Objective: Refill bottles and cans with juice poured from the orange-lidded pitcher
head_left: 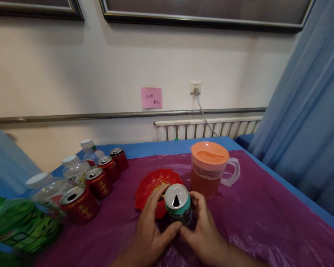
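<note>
Across the blue-covered table [171,147], a wrinkled purple plastic sheet [267,207] is lying spread out. Beyond the right hand [204,231], a clear plastic jug [207,180] with a peach-orange lid and amber liquid inside is standing; beyond the left hand [151,228], a scalloped red dish [144,189] with gold printing is lying. Both bare hands are gripping one thing from opposite sides, fingers curling around it and thumbs meeting on its near side. Between them, just nearer than the dish's right part, a short teal-and-dark metal drink can [180,210] is staying upright, long axis running near vertical, top facing up; the hands are hiding its base. Its silver top is showing above a teal band and darker patterned wall, and the black wedge-shaped opening [176,202] is pointing its narrow tip away from the person.
</note>
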Demonstrator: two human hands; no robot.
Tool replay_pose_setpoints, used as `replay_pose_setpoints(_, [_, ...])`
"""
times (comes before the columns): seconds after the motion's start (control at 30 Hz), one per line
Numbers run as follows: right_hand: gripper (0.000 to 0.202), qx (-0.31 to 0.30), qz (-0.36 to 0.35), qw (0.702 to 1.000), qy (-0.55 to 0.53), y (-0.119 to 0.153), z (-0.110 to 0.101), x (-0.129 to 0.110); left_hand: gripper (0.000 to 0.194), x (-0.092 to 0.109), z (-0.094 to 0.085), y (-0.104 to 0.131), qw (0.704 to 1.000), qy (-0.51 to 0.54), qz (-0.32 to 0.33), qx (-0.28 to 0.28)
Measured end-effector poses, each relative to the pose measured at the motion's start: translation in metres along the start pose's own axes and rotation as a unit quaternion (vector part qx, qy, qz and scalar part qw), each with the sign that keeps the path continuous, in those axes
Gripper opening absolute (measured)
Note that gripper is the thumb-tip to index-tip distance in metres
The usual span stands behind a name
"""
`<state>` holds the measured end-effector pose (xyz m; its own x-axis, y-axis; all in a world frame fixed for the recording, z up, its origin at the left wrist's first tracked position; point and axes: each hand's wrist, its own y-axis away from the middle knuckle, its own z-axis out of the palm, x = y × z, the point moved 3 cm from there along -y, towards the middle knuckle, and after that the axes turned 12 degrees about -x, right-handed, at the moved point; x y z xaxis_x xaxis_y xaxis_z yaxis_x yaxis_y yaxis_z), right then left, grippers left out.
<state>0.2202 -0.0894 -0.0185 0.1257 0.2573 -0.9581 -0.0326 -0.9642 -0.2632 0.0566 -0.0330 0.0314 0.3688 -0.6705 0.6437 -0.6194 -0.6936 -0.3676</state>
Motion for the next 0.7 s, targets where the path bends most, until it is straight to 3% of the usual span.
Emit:
replay_pose_setpoints(0.3, [0.068,-0.092,-0.078,0.985,-0.127,0.001,0.001,-0.005,0.075,-0.007,0.0,0.011,0.997,0.035,0.034,-0.059])
replay_pose_setpoints(0.47, [0.067,-0.125,-0.104,0.976,-0.145,-0.001,-0.004,-0.012,0.074,-0.001,-0.003,0.008,0.991,0.117,-0.002,-0.068])
replay_pose_setpoints(0.6, [0.066,-0.125,-0.107,0.98,-0.114,0.001,-0.004,-0.008,0.075,0.0,-0.007,0.002,0.983,0.169,-0.04,-0.057])
replay_pose_setpoints(0.7, [0.059,-0.079,-0.108,0.989,-0.061,0.005,-0.005,-0.004,0.073,-0.005,-0.014,-0.005,0.985,0.158,-0.073,-0.003])
